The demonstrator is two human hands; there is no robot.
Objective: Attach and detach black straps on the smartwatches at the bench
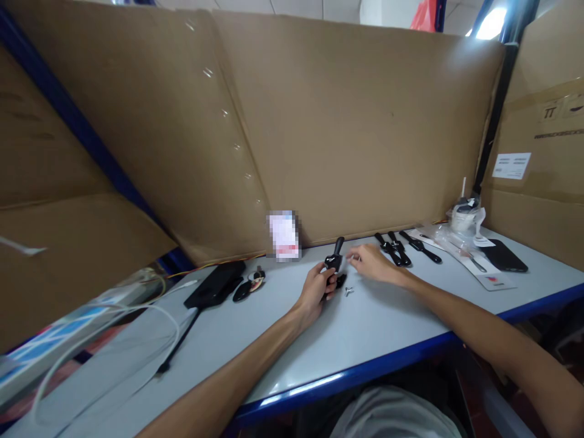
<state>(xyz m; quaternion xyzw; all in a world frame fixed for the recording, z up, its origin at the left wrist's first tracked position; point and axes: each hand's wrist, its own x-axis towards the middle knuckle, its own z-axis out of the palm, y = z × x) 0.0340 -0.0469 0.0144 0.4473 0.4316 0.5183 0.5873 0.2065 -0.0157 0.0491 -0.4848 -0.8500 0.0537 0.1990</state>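
Near the middle of the grey table (283, 340), my left hand (316, 288) is closed around a black tool (334, 261) whose narrow handle points up and away. Just to its right is my right hand (362, 258), its thumb and fingertips pinched together close to the tool; whatever they hold is too small to make out. Small silvery metal pieces (349, 291) lie on the table below the hands. Another black part (340, 280) shows beside my left fingers. Several similar black tools (395, 248) lie to the right of my right hand.
Left of the hands are a black box-shaped device (216, 283), keys with a black fob (243, 291), cables and a power strip (68, 334). At right lie a phone (504, 255), plastic packaging (474, 261) and a cup (464, 216). Cardboard (356, 121) walls the back.
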